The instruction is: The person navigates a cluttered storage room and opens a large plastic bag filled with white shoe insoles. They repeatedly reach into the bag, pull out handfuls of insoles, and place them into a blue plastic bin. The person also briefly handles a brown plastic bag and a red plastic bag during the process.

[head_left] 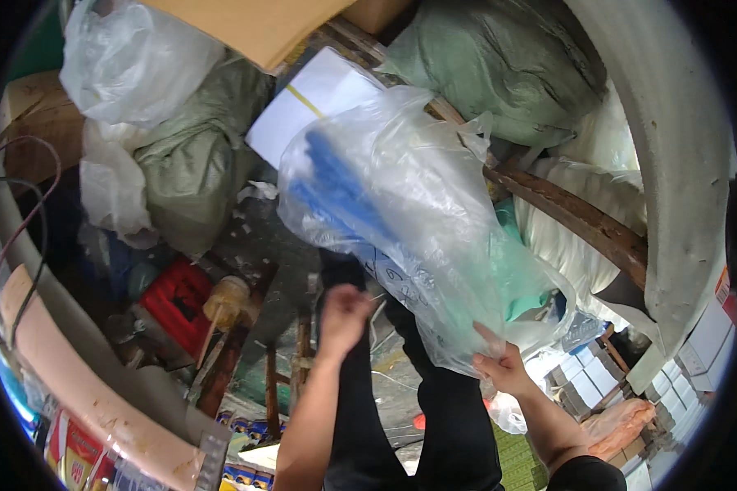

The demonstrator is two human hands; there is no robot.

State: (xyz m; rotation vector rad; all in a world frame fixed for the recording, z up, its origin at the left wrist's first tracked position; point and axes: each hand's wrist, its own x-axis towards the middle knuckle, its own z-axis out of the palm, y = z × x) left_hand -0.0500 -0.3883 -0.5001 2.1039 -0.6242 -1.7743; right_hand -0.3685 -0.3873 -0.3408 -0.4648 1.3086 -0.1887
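A large clear plastic bag (434, 196) lies across the middle, with something blue (336, 184) and something pale green (520, 266) showing through it. My right hand (504, 367) pinches the bag's near right edge between thumb and fingers. Just left of the bag's near end, my left hand (345, 319) hovers over my dark trouser leg. Its fingers are curled closed and somewhat blurred; whatever they may hold is hidden. Beneath the bag's far left part lies a white stack of sheets (299, 106) with a yellow band. Dark handwriting shows on a surface under the plastic.
Green sacks stand at the back left (192, 168) and back right (499, 74). A wooden beam (573, 213) runs along the right. Lower left are a red box (176, 299) and a yellowish jar (228, 296). White boxes (590, 376) sit lower right; a cardboard sheet (254, 24) juts in above.
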